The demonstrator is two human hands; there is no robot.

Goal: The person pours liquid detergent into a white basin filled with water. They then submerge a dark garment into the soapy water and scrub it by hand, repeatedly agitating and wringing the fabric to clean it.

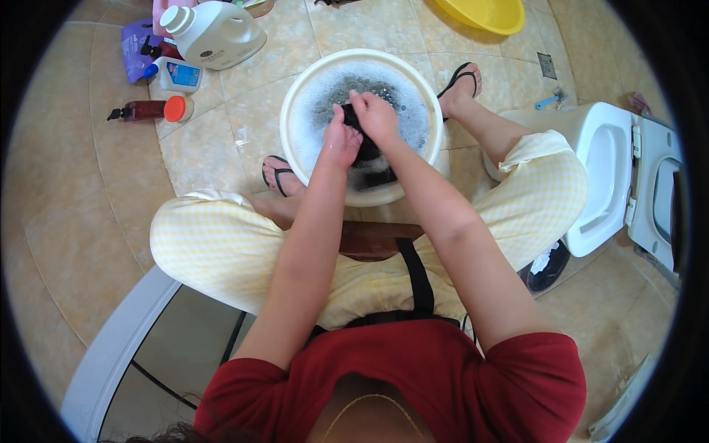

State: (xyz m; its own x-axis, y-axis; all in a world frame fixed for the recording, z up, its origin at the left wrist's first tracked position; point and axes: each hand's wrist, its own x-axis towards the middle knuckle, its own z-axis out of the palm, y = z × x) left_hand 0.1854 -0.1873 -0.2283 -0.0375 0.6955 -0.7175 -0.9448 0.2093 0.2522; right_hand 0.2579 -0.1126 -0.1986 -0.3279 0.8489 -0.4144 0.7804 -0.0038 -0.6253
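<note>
A black cloth (367, 150) hangs between my hands, over a round white basin (291, 159) of sudsy water (413, 111). My left hand (342, 140) is closed on the cloth's left side, palm turned partly up. From the right, my right hand (375, 118) grips the upper part of the same cloth, its knuckles uppermost. The two hands are close together near the basin's middle. Dark fabric dips into the water below them; its lower extent is blurred by foam.
At the far left stand a white detergent jug (221, 37), a blue-labelled bottle (177, 75), a dark red pump bottle (144, 111) and an orange-lidded jar (177, 108). A yellow basin (491, 18) lies far right. A white toilet (602, 173) is at the right.
</note>
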